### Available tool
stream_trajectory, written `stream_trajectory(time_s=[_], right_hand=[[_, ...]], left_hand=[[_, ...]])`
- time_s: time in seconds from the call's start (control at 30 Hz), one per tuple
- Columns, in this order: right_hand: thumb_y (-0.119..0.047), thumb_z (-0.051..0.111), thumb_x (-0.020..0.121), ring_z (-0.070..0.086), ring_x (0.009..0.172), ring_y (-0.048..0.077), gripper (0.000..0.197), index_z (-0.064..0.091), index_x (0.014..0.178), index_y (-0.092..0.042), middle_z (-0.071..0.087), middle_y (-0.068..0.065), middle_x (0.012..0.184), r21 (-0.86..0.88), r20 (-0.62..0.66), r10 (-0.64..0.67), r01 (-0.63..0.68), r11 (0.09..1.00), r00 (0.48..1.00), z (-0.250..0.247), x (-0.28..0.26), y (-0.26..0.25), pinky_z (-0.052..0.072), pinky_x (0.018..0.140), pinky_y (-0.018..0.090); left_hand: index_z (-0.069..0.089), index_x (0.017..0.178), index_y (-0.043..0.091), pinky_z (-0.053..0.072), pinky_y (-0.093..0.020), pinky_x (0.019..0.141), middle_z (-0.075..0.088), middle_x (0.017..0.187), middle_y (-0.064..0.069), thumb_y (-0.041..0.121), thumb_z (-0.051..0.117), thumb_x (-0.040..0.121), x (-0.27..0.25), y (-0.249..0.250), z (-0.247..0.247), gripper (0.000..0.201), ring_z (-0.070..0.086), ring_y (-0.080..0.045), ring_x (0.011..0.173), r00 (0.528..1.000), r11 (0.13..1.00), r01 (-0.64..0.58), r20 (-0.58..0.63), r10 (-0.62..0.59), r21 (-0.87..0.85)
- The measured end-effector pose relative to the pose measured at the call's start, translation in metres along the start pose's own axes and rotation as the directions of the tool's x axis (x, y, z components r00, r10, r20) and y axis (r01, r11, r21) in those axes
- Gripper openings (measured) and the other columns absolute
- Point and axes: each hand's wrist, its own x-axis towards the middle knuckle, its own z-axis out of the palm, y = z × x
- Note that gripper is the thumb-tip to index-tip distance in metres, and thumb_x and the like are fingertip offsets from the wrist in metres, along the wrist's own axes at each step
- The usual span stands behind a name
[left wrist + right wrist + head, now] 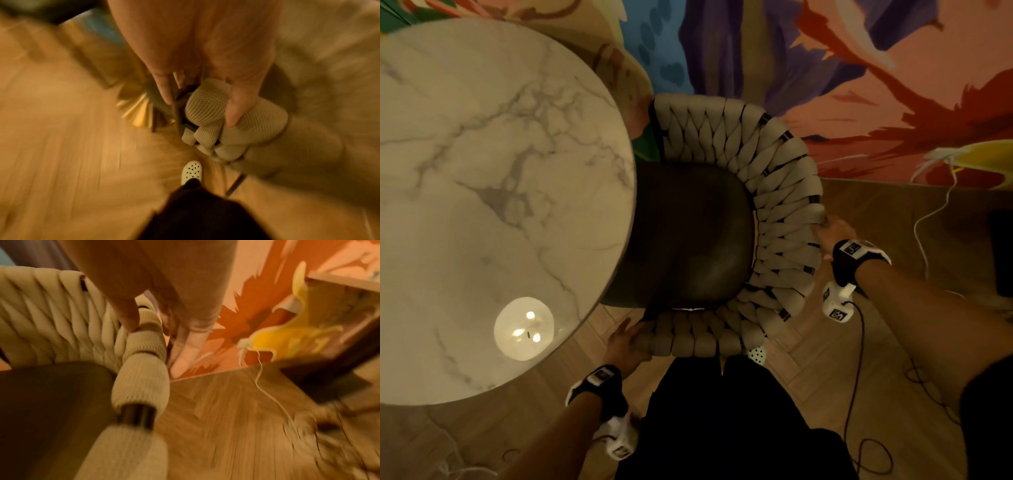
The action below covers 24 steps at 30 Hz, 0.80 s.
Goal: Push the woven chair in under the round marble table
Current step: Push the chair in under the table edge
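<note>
— Chair (pixel 739 212): where, exactly?

— Straight ahead of both hands. Front of seat (pixel 688 240) already tucked beneath the table (pixel 482 171) edge; woven back and arms outside it.

— And the hands?

— Left hand (pixel 625 342) clasping the near arm end: thumb pressed on the weave, fingers curled round behind the frame. Right hand (pixel 832 233) pinching the back rim, thumb on the inner side, fingers (pixel 185 350) laid down the outer side.

— Worst outcome from here?

— Skewing. Two uneven grips, one on an arm end and one further round the back, so any harder shove from the right means swinging the chair off line instead of sliding it straight in. Also a chance of knocking the arm end beyond the left thumb against the marble edge, or a chair leg against the gold base (pixel 139 112) just past the left fingers.

— Anything underfoot?

— Cable (pixel 859 342) hanging off the right wrist and looping over the floor behind it: easy to snag or tread on. Shoe (pixel 756 354) close under the rim between the hands; risk of stubbing.

— Hard to make out?

— Plenty. Chair legs barely glimpsed. Base hidden under the top from above, seen only as a blurred fluted shape past the left hand. Arm height against the underside of the top: cannot tell. Both wrist views smeared outside the fingers. Left fingertips out of sight from above, behind the weave.
</note>
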Motion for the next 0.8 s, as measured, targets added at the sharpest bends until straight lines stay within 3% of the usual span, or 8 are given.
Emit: stream_trajectory(time_s=[0.03,0.1,0.13,0.2,0.33,0.4,0.63,0.8], right_hand=[[-0.044,0.048,0.09,0.062,0.106,0.041,0.054,0.049,0.135,-0.015,0.059,0.017,0.132,0.112,0.01,0.061,-0.062,0.992,0.998,0.005,-0.008,0.008,0.055,0.086,0.047],[-0.05,0.053,0.087,0.057,0.115,0.038,0.063,0.047,0.138,-0.015,0.055,0.014,0.137,0.374,0.098,0.197,-0.219,0.901,0.976,0.022,-0.029,0.027,0.051,0.09,0.045],[-0.055,0.057,0.083,0.055,0.119,0.037,0.069,0.046,0.139,-0.017,0.054,0.012,0.138,0.456,0.166,0.237,-0.288,0.842,0.957,0.034,-0.037,0.04,0.049,0.095,0.048],[-0.057,0.062,0.08,0.051,0.125,0.033,0.074,0.043,0.142,-0.021,0.051,0.005,0.139,0.508,0.285,0.234,-0.353,0.786,0.93,0.056,-0.053,0.058,0.046,0.102,0.051],[-0.037,0.071,0.08,0.061,0.113,0.034,0.053,0.058,0.127,-0.017,0.063,0.013,0.128,0.575,0.183,0.205,-0.274,0.77,0.961,0.079,-0.056,0.076,0.049,0.1,0.053],[-0.038,0.071,0.077,0.062,0.11,0.035,0.05,0.062,0.121,-0.015,0.066,0.015,0.122,0.551,0.145,0.224,-0.267,0.791,0.964,0.079,-0.052,0.077,0.05,0.098,0.053],[-0.05,0.072,0.065,0.064,0.105,0.035,0.061,0.064,0.118,-0.02,0.068,0.011,0.117,0.536,0.118,0.23,-0.257,0.804,0.966,0.078,-0.036,0.08,0.053,0.095,0.053],[-0.052,0.079,0.055,0.066,0.105,0.033,0.08,0.057,0.128,-0.027,0.066,0.008,0.124,0.573,0.216,0.198,-0.288,0.767,0.956,0.079,-0.011,0.099,0.055,0.089,0.056]], left_hand=[[0.037,0.143,0.023,0.037,-0.046,0.107,0.031,0.154,-0.013,0.016,0.073,0.068,-0.004,-0.007,0.003,0.084,0.036,-0.035,0.137,0.987,0.932,0.14,-0.028,-0.158,-0.333],[0.032,0.145,0.023,0.037,-0.054,0.104,0.028,0.155,-0.01,0.022,0.06,0.083,-0.013,-0.021,0.016,0.068,0.031,-0.037,0.138,0.907,0.467,0.33,0.139,-0.397,-0.82],[0.033,0.145,0.021,0.037,-0.056,0.104,0.027,0.155,-0.01,0.023,0.053,0.09,-0.016,-0.025,0.023,0.059,0.031,-0.039,0.138,0.885,0.248,0.34,0.219,-0.411,-0.907],[0.036,0.144,0.016,0.037,-0.055,0.105,0.03,0.153,-0.011,0.024,0.047,0.094,-0.02,-0.022,0.033,0.051,0.035,-0.041,0.136,0.9,0.09,0.308,0.259,-0.351,-0.947],[0.038,0.142,0.006,0.039,-0.051,0.098,0.037,0.15,-0.02,0.014,0.039,0.099,-0.014,0.001,0.037,0.044,0.038,-0.045,0.133,0.944,0.233,0.185,0.106,-0.312,-0.955],[0.039,0.141,0.004,0.041,-0.051,0.095,0.04,0.147,-0.023,0.017,0.042,0.099,-0.011,0.002,0.037,0.044,0.041,-0.046,0.131,0.935,0.23,0.18,0.094,-0.342,-0.956],[0.04,0.14,0.002,0.045,-0.05,0.092,0.044,0.143,-0.025,0.021,0.046,0.098,-0.005,0.002,0.037,0.046,0.052,-0.043,0.114,0.944,0.287,0.181,0.084,-0.32,-0.94],[0.04,0.14,0.004,0.044,-0.044,0.095,0.044,0.144,-0.021,0.022,0.048,0.097,-0.008,0.004,0.033,0.048,0.046,-0.042,0.128,0.935,0.323,0.208,0.091,-0.342,-0.923]])
